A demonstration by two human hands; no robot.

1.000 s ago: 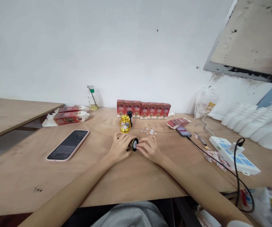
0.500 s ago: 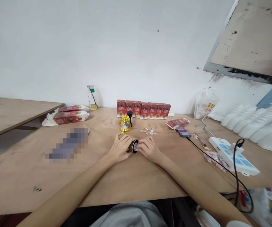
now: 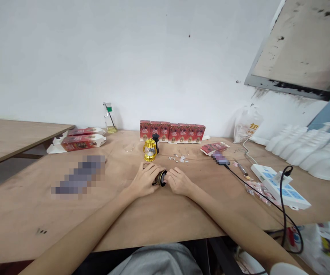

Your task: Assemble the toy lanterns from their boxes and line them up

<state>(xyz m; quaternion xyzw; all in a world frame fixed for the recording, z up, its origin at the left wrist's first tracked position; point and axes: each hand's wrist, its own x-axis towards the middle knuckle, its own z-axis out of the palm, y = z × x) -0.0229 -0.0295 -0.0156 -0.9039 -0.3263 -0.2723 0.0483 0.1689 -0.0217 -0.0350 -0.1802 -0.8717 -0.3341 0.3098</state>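
My left hand (image 3: 147, 178) is closed around a small black lantern (image 3: 161, 178) lying on its side, with its gold-rimmed round underside turned to the right. At that underside my right hand (image 3: 179, 181) presses with bent, closed fingers. Whatever is between those fingertips, if anything, is hidden. Just beyond my left hand, a gold lantern (image 3: 150, 150) stands upright, and a black lantern (image 3: 156, 143) stands behind it. Small white pieces (image 3: 182, 158) lie scattered on the table past my right hand.
Red boxes (image 3: 179, 133) stand in a row by the wall. Opened red cartons (image 3: 81, 142) lie left, near a bottle with yellow liquid (image 3: 111, 129). To the right are a phone (image 3: 220, 158) on a cable, a power strip (image 3: 279, 187) and white spray bottles (image 3: 322, 152).
The fingers of my right hand have curled in more at the lantern's underside. My left hand keeps its hold on the lantern. The whole view has shifted slightly.
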